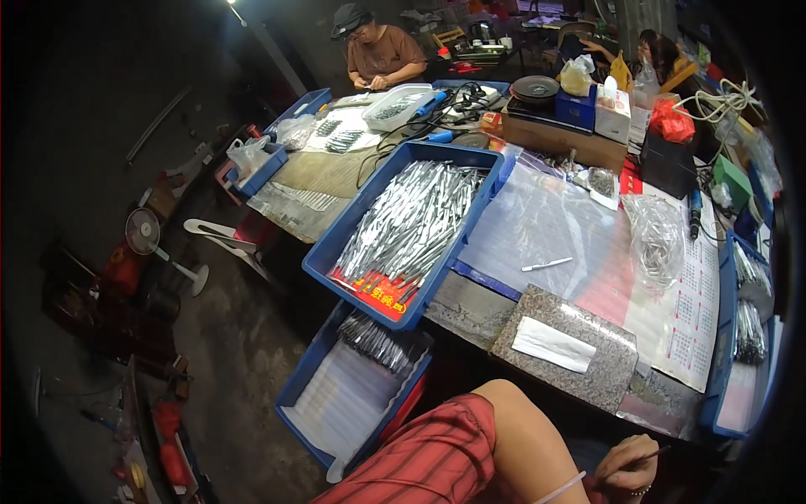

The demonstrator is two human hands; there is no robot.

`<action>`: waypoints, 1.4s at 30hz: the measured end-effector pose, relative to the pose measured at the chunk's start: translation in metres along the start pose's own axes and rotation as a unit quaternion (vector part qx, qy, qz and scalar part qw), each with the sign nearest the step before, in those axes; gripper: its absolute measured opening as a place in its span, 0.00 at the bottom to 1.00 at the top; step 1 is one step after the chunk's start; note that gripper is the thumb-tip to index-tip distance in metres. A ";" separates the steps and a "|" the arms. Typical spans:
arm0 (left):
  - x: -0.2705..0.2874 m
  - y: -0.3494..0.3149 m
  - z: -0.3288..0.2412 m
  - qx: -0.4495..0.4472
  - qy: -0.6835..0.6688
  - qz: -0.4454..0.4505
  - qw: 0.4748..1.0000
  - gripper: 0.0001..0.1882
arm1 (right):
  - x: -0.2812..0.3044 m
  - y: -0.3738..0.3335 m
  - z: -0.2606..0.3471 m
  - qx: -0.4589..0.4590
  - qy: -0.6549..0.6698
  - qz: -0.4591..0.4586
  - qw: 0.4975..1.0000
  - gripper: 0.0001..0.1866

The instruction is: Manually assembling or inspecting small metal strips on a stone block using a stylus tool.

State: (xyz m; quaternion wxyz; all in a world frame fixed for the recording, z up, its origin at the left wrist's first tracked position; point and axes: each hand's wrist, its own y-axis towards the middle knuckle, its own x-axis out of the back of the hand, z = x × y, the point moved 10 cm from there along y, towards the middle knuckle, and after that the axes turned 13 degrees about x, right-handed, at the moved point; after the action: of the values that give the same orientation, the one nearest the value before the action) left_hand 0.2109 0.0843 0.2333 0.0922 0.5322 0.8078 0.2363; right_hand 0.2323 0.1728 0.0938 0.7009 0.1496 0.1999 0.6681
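Observation:
My right hand [625, 464], with a beaded bracelet at its wrist, is low at the lower right, below the table's near edge. Its fingers are closed on a thin dark rod [657, 453] that sticks out to the right. My left arm [525, 428], in a red striped sleeve, bends at the elbow and wears a pale band. The left hand lies beyond the lower edge. Nearest the hands on the table is a speckled stone slab [537, 312] bearing a folded white paper [554, 343]. A single slim silver piece [547, 264] rests on the plastic sheet [495, 244] behind it.
A blue tray [315, 267] heaped with slim metal pieces overhangs the table's left edge. Below it sits another blue tray [294, 399]. A blue bin [714, 412] stands at right, a bag of metal pieces [656, 239] nearby. A person [386, 55] works across the table.

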 end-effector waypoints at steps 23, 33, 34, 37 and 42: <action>0.016 -0.181 0.051 0.292 -0.039 -0.392 0.872 0.12 | -0.002 -0.013 -0.072 -0.211 0.055 -0.027 0.976 0.06; 0.234 -0.327 0.091 0.598 0.451 -0.522 0.408 0.14 | -0.053 0.037 -0.081 -0.221 0.011 0.083 0.972 0.07; 0.245 -0.340 0.110 0.659 0.416 -0.495 0.385 0.14 | -0.051 0.034 -0.079 -0.210 0.013 0.069 0.975 0.06; 0.253 -0.342 0.135 0.685 0.403 -0.447 0.411 0.13 | -0.037 0.013 -0.074 -0.246 0.009 0.005 0.969 0.05; 0.241 -0.353 0.115 0.645 0.418 -0.502 0.397 0.08 | -0.020 -0.022 -0.075 -0.314 0.019 -0.149 0.937 0.06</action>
State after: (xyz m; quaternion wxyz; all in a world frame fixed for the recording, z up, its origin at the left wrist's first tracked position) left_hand -0.1309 0.2208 -0.0115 -0.5257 -0.2331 0.7786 -0.2512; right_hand 0.2145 0.1473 0.0191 0.7999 -0.1223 0.0129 0.5874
